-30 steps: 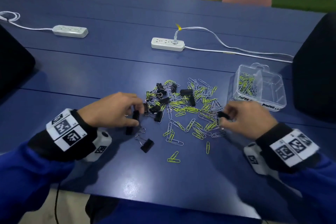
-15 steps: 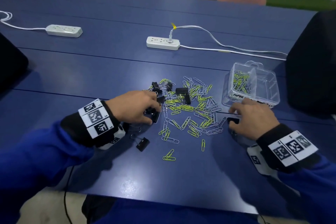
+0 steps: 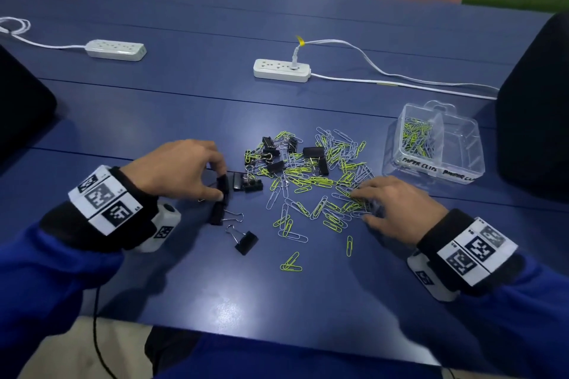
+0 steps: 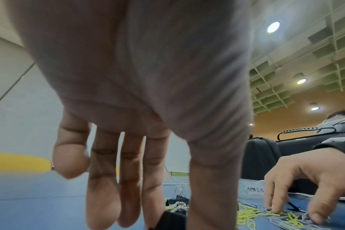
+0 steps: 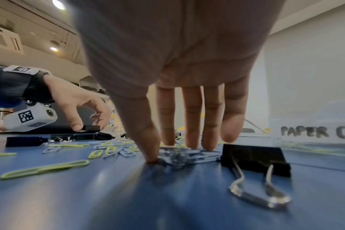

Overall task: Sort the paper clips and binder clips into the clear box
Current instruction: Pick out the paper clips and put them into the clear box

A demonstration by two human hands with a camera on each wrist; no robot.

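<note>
Broadly, a blue table (image 3: 154, 120) carries everything; beyond both hands lie two white power strips (image 3: 281, 70) with trailing cords, and dark bags flank the table outside each wrist. Ahead of the right hand (image 3: 397, 209) sits the clear box (image 3: 437, 144), its left compartment, labelled for paper clips, holding green and silver ones. Between the hands spreads the heap of paper clips (image 3: 320, 184) mixed with black binder clips (image 3: 313, 151). Straight right fingers (image 5: 191, 118) and thumb press down on a bunch of silver clips, gripping nothing I can make out — another binder clip (image 5: 254, 158) lies just beside the little finger. The left hand (image 3: 175, 169) pinches a binder clip (image 3: 222, 184) between thumb and curled fingers; two more lie just below it, nearer the person.
</note>
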